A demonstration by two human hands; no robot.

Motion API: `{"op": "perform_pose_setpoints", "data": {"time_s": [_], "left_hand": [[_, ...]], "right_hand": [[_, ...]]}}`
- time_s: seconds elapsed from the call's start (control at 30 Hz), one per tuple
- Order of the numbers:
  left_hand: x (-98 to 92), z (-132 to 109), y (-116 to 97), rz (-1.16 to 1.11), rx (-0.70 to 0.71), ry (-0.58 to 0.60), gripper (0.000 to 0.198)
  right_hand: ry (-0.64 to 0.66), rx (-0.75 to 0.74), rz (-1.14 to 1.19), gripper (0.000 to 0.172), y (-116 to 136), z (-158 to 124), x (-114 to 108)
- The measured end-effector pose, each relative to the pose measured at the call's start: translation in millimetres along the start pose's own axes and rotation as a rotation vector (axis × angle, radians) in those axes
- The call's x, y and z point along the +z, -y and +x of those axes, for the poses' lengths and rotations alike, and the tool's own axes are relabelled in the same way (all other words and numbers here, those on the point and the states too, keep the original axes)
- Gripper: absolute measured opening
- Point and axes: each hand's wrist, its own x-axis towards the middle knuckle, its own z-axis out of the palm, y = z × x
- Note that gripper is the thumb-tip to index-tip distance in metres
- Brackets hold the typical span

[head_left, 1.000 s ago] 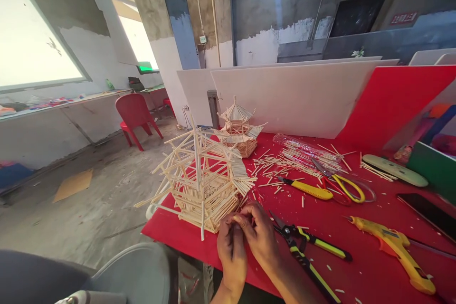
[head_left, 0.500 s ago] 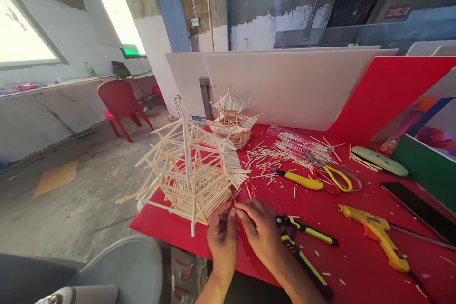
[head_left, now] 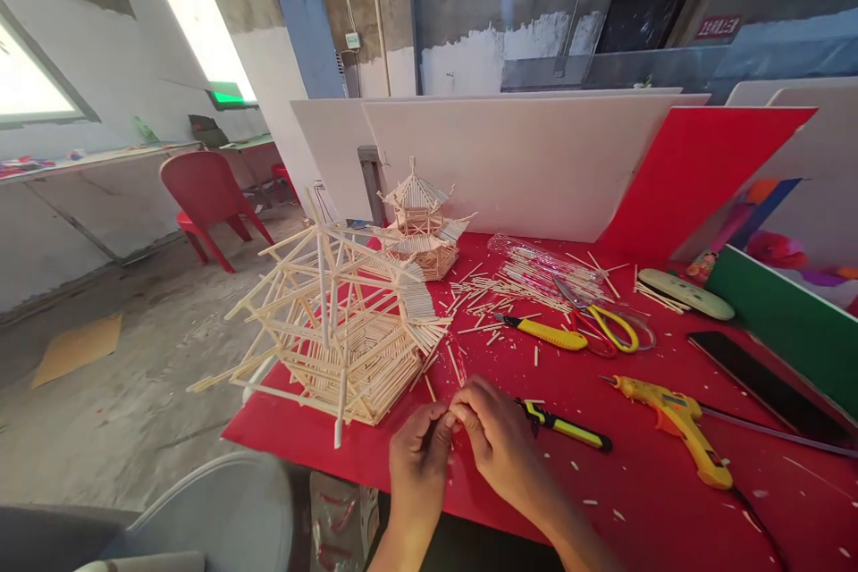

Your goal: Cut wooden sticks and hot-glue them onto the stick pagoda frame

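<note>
My left hand [head_left: 419, 456] and my right hand [head_left: 492, 433] meet over the front edge of the red tabletop, fingertips pinched together. Whatever sits between them is too small and covered to make out. Just left of them stands a large open pavilion frame [head_left: 349, 356] built of thin wooden sticks, its roof partly covered with slats on the right side. Behind it is a smaller stick pavilion [head_left: 420, 195] with a slatted, pointed roof. Partly hidden by my right hand and forearm lie pliers [head_left: 573, 430] with black and yellow-green handles.
Loose wooden sticks [head_left: 546, 279] and a plastic bag are heaped at mid-table. Near them lie a yellow utility knife [head_left: 550, 333] and scissors [head_left: 620, 331]. Farther right are a yellow hot glue gun [head_left: 677, 416], a black phone-like slab [head_left: 754, 380] and a green board [head_left: 784, 317].
The view has turned slightly right, so the tabletop things appear farther left. My fingertips have drawn closer together, and my right arm now covers the pliers' lower handle.
</note>
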Motion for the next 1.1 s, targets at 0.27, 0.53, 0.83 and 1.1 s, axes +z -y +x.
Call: {"op": "perform_pose_setpoints", "data": {"time_s": [0.27,0.53,0.83,1.1], "left_hand": [[9.3,-9.8,-5.1,-0.012,0.044,0.058,0.020],[-2.4,-2.3,-1.3,0.243,0.194,-0.084,0.014],[-7.3,-4.0,-2.4,0.216,0.182,-0.154,0.013],[-6.5,-5.0,4.4,0.172,0.100,-0.159,0.014]], "right_hand": [[-0.209,0.259,0.077,0.031,-19.9,-16.1,-11.0],[-0.037,0.389,-0.096,0.037,-30.0,4.1,-34.1],[0.124,0.259,-0.325,0.027,-42.9,60.6,-24.0],[-0.002,0.316,-0.298,0.024,-74.0,69.0,-75.5]]}}
